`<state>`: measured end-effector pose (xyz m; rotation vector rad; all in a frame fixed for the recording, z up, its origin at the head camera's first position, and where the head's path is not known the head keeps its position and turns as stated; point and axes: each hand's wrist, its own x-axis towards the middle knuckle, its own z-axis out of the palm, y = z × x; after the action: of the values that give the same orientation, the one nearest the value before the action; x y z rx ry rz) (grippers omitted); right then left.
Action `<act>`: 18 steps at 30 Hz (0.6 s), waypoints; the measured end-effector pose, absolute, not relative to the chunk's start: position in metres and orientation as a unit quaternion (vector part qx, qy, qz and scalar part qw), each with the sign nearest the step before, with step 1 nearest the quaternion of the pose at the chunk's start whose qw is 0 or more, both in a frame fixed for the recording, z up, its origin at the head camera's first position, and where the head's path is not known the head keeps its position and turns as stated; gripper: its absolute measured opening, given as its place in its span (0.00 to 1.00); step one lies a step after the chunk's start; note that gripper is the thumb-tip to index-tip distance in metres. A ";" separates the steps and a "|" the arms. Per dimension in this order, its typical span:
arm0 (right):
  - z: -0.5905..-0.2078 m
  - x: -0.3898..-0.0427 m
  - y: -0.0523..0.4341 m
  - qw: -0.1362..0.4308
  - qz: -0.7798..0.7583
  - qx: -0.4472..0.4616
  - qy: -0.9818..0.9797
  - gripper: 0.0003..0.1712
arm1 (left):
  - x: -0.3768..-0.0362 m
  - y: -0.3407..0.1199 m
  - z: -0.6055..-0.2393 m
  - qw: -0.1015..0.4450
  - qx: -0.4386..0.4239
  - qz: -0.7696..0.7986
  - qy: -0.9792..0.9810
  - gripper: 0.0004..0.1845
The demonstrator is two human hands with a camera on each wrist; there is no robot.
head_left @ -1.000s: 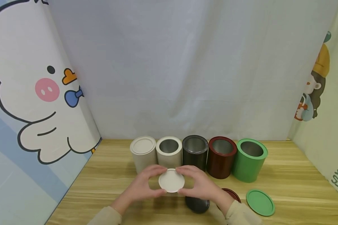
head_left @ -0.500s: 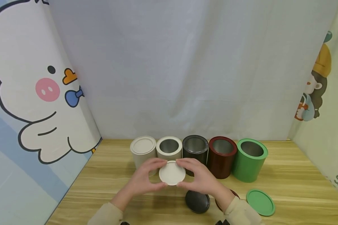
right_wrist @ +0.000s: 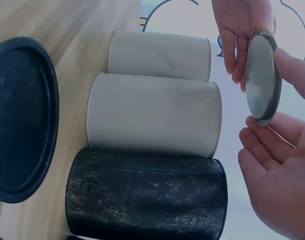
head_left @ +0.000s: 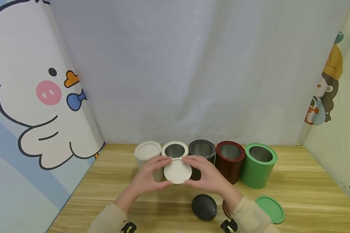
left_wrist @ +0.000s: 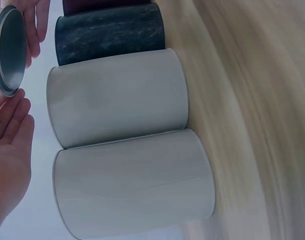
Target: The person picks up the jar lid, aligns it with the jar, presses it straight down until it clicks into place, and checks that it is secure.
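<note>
A white lid [head_left: 178, 171] pinched from both sides, just short of an open white can [right_wrist: 155, 115]

The round white lid is held between a person's left hand [head_left: 143, 180] and right hand [head_left: 212, 180]. On each side the thumb pinches its near edge and the other fingers meet its far edge, so neither hand is closer to it. Being a disc, it has no long axis. The wrist views show it roughly level, slightly tilted, raised higher than the can tops. The open white can stands straight ahead of the fingers, lower than the lid and apart from it; seen from the head, the lid covers part of the can's near side.

Beneath the fingers and toward the person, three lids lie on the wooden surface [head_left: 306, 191]. A black lid [head_left: 204, 207] is just right of centre, a dark red lid [head_left: 226, 208] is half hidden by the right forearm, and a green lid [head_left: 270, 208] is farther right, partly behind the right sleeve [head_left: 252, 215].

Ahead of the fingers, five cans form a close row: a lidded white can [head_left: 148, 151] leftmost, the open white can, then a black can [right_wrist: 147, 197], a dark red can [head_left: 229, 168] and an open green can [head_left: 256, 174] to the right.

Farthest off hangs a pale curtain [head_left: 175, 64].
</note>
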<state>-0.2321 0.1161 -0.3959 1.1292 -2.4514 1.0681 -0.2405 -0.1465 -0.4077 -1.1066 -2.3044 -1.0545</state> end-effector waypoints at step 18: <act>-0.385 -0.255 0.109 0.139 0.357 0.350 -0.855 0.38 | -0.261 -0.142 -0.379 0.203 -0.361 -0.334 -0.847 0.37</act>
<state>-0.2555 0.1092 -0.3855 1.0107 -2.4717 1.0327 -0.2605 -0.1417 -0.3792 -1.0084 -2.3623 -0.9311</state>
